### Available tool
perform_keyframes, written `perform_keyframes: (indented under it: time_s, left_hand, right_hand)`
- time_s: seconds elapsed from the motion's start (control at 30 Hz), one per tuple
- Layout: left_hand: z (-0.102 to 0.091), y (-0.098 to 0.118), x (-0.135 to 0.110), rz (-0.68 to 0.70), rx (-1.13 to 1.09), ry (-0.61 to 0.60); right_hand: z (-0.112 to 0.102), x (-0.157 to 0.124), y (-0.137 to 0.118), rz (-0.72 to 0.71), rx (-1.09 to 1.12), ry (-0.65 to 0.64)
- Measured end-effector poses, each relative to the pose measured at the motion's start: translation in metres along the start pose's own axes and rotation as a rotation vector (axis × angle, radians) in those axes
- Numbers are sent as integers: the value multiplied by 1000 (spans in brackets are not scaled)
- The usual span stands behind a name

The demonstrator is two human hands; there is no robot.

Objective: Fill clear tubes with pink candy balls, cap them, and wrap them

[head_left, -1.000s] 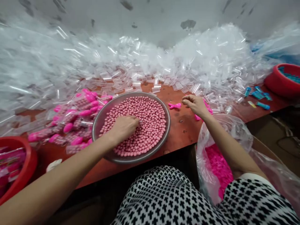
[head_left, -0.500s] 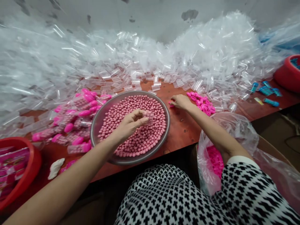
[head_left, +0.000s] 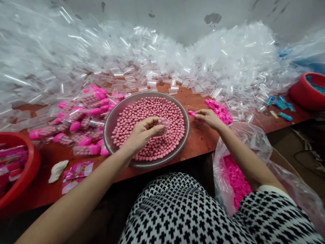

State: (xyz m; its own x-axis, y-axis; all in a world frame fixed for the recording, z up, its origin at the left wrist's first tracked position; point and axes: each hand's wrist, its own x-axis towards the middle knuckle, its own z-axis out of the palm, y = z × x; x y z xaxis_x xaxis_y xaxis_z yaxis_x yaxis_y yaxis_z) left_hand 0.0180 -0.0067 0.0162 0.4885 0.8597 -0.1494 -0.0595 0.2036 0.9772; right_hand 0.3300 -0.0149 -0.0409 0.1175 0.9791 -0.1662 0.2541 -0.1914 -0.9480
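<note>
Over the grey metal bowl (head_left: 152, 164) of pink beads (head_left: 167, 147), my left hand (head_left: 143, 134) is closed on a small clear plastic tube (head_left: 165, 125). Just beyond the bowl's right rim, my right hand (head_left: 209, 118) pinches a bright pink cap (head_left: 192, 113) at its fingertips, low over the red table. A heap of similar loose pink caps (head_left: 223, 113) lies right behind that hand. To the left of the bowl are piled clear tubes of pink beads (head_left: 86, 130) with pink ends.
Empty clear tubes (head_left: 152, 61) form a large bank along the wall. Printed pink cards (head_left: 76, 173), a white lump (head_left: 58, 171) and a red basin (head_left: 35, 162) are at left. A plastic bag of pink pieces (head_left: 236, 179) hangs at right, near blue tubes (head_left: 284, 103) and another red tub (head_left: 304, 95).
My right hand has drawn back slightly to the right and down, and a pink cap now shows clearly in its fingertips. My left hand keeps the tube over the beads; the view has shifted a little.
</note>
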Motion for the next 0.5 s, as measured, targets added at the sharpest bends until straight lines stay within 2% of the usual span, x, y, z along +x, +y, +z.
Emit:
perform_keyframes:
  time_s: [0.07,0.17,0.27,0.37,0.5]
  left_hand:
    - [1,-1,0,-6,-1,-12]
    - [0,-4,1,-12,-11,-8]
    - [-1,-6,1,-23,1,9]
    - [-1,-6,0,-22,1,24]
    - [-2,-7,-1,-6,8,31]
  right_hand:
    - [8,-14,11,46,-21,58]
    - [11,-26,18,113,-186,138]
    - [-2,-31,15,103,-554,126]
    - [-20,-35,9,-111,-972,-15]
    - [-28,-38,6,-517,-1107,-332]
